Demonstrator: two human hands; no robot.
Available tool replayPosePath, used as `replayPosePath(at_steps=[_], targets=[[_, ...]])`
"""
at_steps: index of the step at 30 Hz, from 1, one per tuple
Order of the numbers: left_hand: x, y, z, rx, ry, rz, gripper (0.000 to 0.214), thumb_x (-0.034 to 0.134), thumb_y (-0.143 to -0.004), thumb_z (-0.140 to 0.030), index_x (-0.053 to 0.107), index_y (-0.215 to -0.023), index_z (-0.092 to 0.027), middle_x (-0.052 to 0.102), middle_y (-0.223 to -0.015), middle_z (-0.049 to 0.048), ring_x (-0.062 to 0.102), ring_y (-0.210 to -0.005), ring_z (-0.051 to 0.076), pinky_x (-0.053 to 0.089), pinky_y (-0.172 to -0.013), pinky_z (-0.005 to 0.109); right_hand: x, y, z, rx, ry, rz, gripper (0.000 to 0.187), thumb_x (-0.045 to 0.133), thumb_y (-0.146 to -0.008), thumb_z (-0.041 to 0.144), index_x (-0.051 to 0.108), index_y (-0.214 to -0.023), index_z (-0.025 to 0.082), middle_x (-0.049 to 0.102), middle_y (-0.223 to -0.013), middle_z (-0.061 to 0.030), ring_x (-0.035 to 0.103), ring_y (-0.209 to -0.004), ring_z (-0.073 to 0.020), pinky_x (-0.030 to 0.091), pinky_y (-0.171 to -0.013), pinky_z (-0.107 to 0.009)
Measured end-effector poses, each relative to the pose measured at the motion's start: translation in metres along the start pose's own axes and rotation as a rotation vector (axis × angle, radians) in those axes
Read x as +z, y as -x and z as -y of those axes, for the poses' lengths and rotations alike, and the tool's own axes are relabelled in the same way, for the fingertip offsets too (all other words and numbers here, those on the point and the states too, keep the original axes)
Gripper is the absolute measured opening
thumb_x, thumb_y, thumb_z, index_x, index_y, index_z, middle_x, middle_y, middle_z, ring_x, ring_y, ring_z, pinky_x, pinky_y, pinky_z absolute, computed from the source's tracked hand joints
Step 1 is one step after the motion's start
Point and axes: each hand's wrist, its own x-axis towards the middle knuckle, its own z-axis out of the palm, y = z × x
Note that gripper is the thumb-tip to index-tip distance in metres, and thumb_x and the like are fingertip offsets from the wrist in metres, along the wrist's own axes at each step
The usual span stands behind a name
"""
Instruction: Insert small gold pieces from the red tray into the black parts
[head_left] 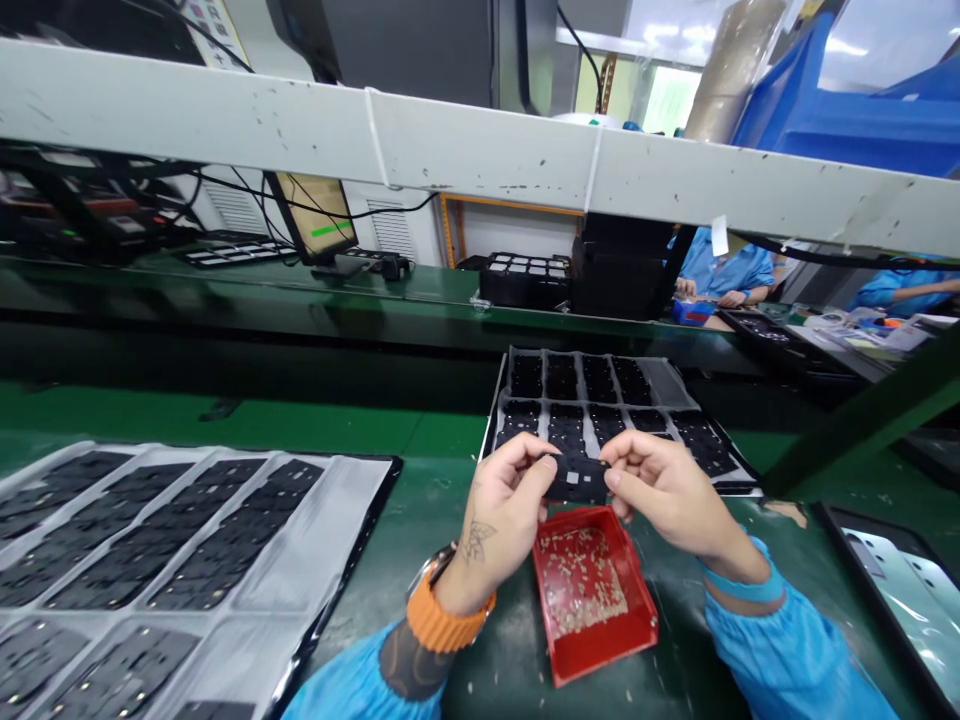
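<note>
Lower fingers of L hand (504, 505) & R hand (664, 485) partly hidden; big grey compartmented tray (289, 540) of flat black parts (240, 530), lower L, cut off at view's edge. Thin flat black plate (577, 491), material unclear, small pale squares (572, 478) on it, sits btwn hands, each grip pinched on one end, just above shallow red plastic bin (600, 655) w/ tiny beige bits (581, 580). Scuffed green table (450, 690); chipped white shelf beam (480, 140) above; co-worker's blue sleeves (757, 265) back R.
</note>
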Motion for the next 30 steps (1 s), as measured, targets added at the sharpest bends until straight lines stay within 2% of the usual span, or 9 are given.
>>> replayPosePath(at_steps=[6, 10, 15, 24, 30], targets=[[-0.001, 0.001, 0.005, 0.03, 0.016, -0.055, 0.018, 0.058, -0.083, -0.03, 0.054, -0.07, -0.017, 0.046, -0.063, -0.0032, 0.04, -0.052, 0.01, 0.033, -0.043, 0.018, 0.008, -0.002, -0.002, -0.013, -0.043, -0.006, 0.021, 0.067, -0.086, 0.035, 0.06, -0.088, 0.016, 0.057, -0.065, -0.0004, 0.056, -0.052, -0.0158, 0.046, -0.048, -0.022], [-0.001, 0.0, 0.009, 0.099, 0.056, -0.106, 0.018, 0.056, -0.083, -0.025, 0.051, -0.067, -0.017, 0.044, -0.063, -0.0032, 0.038, -0.058, 0.01, 0.034, -0.053, 0.02, 0.014, -0.003, -0.006, 0.0, -0.049, 0.005, 0.023, 0.067, -0.086, 0.038, 0.059, -0.087, 0.017, 0.056, -0.064, 0.0001, 0.056, -0.051, -0.0165, 0.045, -0.047, -0.022], [0.001, 0.0, 0.008, 0.102, 0.118, -0.118, 0.017, 0.056, -0.081, -0.023, 0.049, -0.067, -0.017, 0.043, -0.063, -0.0034, 0.036, -0.059, 0.01, 0.033, -0.056, 0.021, 0.018, -0.003, -0.01, 0.006, -0.048, 0.007, 0.024, 0.066, -0.087, 0.039, 0.057, -0.086, 0.017, 0.055, -0.062, 0.0005, 0.057, -0.05, -0.017, 0.045, -0.046, -0.022], [0.003, 0.0, 0.001, 0.006, 0.043, -0.069, 0.027, 0.064, -0.084, -0.04, 0.052, -0.075, -0.018, 0.045, -0.064, -0.0035, 0.039, -0.054, 0.01, 0.033, -0.047, 0.018, 0.014, -0.006, -0.011, -0.004, -0.05, -0.081, 0.023, 0.064, -0.086, 0.039, 0.057, -0.088, 0.017, 0.055, -0.061, 0.0009, 0.055, -0.049, -0.0165, 0.044, -0.046, -0.021], [0.005, 0.006, 0.004, 0.122, -0.085, -0.089, 0.023, 0.061, -0.089, -0.038, 0.057, -0.081, -0.018, 0.051, -0.069, -0.0017, 0.043, -0.057, 0.011, 0.039, -0.052, 0.02, 0.017, -0.007, -0.018, 0.0, -0.151, -0.141, 0.024, 0.068, -0.084, 0.04, 0.057, -0.087, 0.018, 0.05, -0.061, 0.003, 0.049, -0.048, -0.0152, 0.042, -0.045, -0.02]])
